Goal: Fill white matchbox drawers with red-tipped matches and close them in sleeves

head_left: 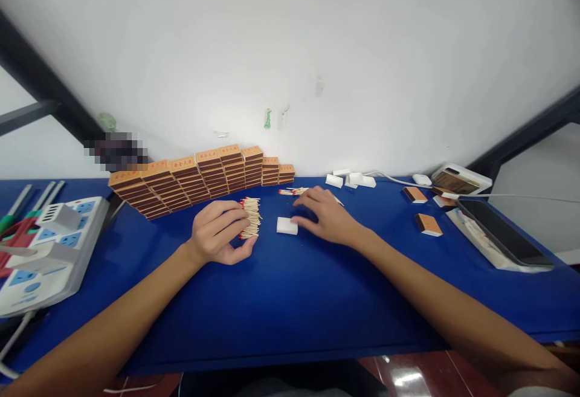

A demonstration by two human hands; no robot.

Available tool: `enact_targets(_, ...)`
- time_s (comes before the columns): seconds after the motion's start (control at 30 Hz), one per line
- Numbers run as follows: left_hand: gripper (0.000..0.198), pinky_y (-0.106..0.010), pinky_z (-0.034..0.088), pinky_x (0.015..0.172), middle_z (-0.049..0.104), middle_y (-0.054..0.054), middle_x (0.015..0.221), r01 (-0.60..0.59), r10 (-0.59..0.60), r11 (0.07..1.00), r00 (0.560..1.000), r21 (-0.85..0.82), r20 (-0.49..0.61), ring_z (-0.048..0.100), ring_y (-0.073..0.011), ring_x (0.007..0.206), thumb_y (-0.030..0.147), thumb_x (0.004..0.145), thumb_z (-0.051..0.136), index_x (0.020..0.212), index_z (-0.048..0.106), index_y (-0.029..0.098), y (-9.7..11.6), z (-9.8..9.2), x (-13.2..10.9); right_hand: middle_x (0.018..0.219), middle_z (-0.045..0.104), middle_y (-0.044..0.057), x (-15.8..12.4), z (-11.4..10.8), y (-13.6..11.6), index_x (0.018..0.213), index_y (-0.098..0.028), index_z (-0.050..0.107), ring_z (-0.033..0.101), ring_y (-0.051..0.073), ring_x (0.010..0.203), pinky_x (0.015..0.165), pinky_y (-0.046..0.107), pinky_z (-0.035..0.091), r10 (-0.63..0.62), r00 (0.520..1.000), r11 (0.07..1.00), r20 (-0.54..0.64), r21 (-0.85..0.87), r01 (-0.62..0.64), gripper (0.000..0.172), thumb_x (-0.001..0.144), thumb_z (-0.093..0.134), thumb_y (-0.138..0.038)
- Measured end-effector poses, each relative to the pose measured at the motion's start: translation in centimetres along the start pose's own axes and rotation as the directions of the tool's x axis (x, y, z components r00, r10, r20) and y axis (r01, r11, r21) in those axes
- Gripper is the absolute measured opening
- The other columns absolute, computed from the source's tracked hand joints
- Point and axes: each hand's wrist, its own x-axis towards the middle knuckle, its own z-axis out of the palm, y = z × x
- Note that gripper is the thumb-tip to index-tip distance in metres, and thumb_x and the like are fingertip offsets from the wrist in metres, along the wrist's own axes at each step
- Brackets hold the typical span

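On the blue table (290,300) my left hand (219,232) curls round a bundle of red-tipped matches (251,217), fingers and thumb pressed against its near side. My right hand (324,216) lies palm down just right of a small white inner matchbox tray (287,225), fingertips touching its right end. A few loose matches (292,191) lie beyond that hand. Stacks of orange matchboxes (199,179) form a stepped wall behind the bundle.
White empty trays (351,179) and two orange box sleeves (428,223) lie at the right. A phone (502,231) rests on a white case by a cable. A white power strip (49,246) occupies the left edge. The wall stands close behind.
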Motion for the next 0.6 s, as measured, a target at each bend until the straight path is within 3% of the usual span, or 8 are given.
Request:
enact_targets(0.13,0.016,-0.039,0.065,0.069,0.083,-0.002,0.087,0.005,-0.004,1.000,1.000,0.015,-0.004,0.079,-0.0260,0.084,0.032,0.076,0.082,0.089,0.076,0.025,-0.3,0.0,-0.1,0.111,0.069,0.016,1.3,-0.1,4.3,0.117,-0.019,0.072,0.058,0.032,0.103,0.094,0.049,0.047,0.068,0.996,0.993,-0.065,-0.095,-0.074,0.022,0.106,0.056,-0.028)
enact_targets(0.23,0.013,-0.040,0.064,0.070,0.083,-0.001,0.086,0.013,-0.014,1.000,1.000,0.022,0.011,0.080,-0.0258,0.083,0.032,0.077,0.080,0.087,0.076,0.026,-0.4,0.0,-0.2,0.108,0.066,0.016,2.1,0.3,6.4,0.111,-0.018,0.075,0.055,0.032,0.101,0.093,0.048,0.047,0.072,0.997,0.993,-0.031,-0.088,-0.074,0.019,0.103,0.059,-0.026)
enact_targets(0.6,0.012,-0.040,0.062,0.072,0.083,-0.001,0.088,0.033,-0.033,0.999,0.999,0.005,0.000,0.078,-0.0253,0.087,0.031,0.078,0.081,0.088,0.074,0.027,-0.4,0.3,-0.3,0.100,0.064,0.015,2.3,0.6,5.8,0.094,-0.019,0.070,0.055,0.032,0.100,0.093,0.047,0.046,0.082,0.995,0.996,0.048,-0.039,-0.080,0.014,0.099,0.059,-0.024)
